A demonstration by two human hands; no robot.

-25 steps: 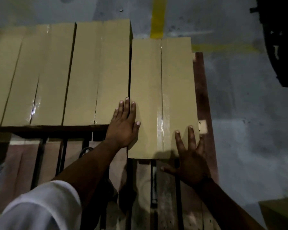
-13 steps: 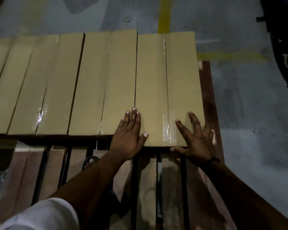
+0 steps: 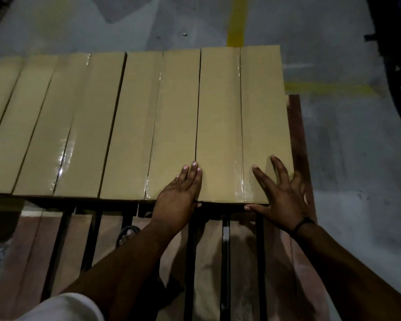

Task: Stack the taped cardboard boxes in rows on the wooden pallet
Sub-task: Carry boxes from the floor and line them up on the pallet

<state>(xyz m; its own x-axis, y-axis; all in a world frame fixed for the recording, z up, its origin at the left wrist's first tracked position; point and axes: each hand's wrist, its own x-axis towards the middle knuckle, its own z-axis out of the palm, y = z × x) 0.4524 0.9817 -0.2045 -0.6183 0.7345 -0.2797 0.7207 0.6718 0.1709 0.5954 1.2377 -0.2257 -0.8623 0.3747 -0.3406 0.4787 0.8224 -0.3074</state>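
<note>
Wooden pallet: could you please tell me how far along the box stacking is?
Done: a row of taped boxes lies side by side across the far part of the pallet. In hand: the left hand and right hand press flat on the near end of the rightmost box, whose near edge sits about level with its neighbours. Left: the pallet's near slats are bare, so probably another row.

Pallet: your wooden pallet (image 3: 298,140) shows reddish slats with dark gaps, bare on the side near you.
Boxes: a row of taped cardboard boxes (image 3: 134,126) lies flat across its far part, long sides touching.
Right end: the last box (image 3: 243,121) leaves the outer slat uncovered.
Floor: grey concrete (image 3: 357,181) with yellow painted lines (image 3: 237,22).
</note>
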